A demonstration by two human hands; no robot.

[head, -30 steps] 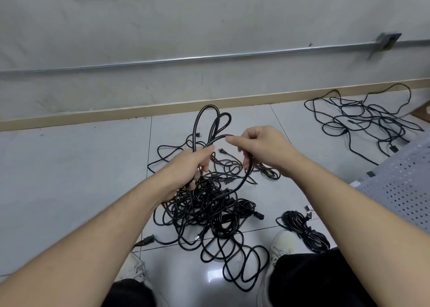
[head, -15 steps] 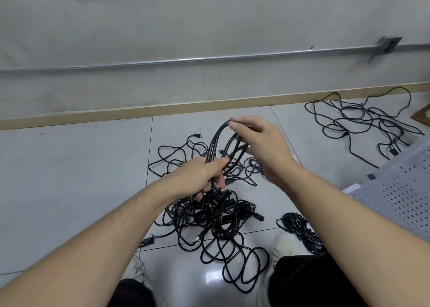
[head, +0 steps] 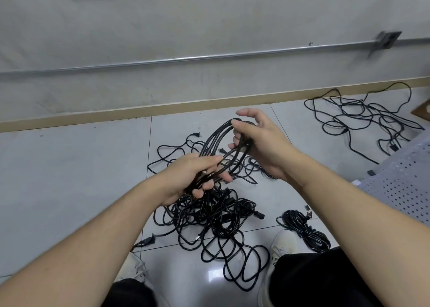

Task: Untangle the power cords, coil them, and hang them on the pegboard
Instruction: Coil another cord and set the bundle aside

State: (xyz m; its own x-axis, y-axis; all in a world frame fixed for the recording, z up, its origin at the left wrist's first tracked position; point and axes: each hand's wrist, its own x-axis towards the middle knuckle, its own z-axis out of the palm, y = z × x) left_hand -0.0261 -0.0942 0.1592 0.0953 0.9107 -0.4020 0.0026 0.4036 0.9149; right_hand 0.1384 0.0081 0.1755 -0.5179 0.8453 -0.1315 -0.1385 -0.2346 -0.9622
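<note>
The fingers (head: 210, 180) of the left hand (head: 188, 178) are curled tight round the lower end of a loop of thin black power cord (head: 218, 141), several strands gathered together, thumb pressed across the top. The right hand (head: 260, 144) takes the far end of that same loop: its lower fingers (head: 236, 141) wrap the strands while the forefinger and thumb stand loose and slightly spread above it. So the coil is held up in the air between both hands, tilted, its far end higher.

Directly beneath the held coil, on the pale glossy floor tiles (head: 81, 167), lies the big tangled heap of black cords (head: 209, 216), with a two-pin plug (head: 196, 134) poking out on its far side and a black connector (head: 259, 215) at its right edge. Just right of the heap sits a small bundle of black cord already wound up (head: 302, 230), beside a white shoe (head: 283, 244). Well to the right of the heap, near the beige skirting board (head: 93, 118), sprawls a second loose tangle of black cords (head: 363, 118). At the right edge, nearer than that tangle, is a grey perforated metal panel (head: 404, 185). Along the grey wall behind the heap runs a thin metal conduit pipe (head: 162, 60).
</note>
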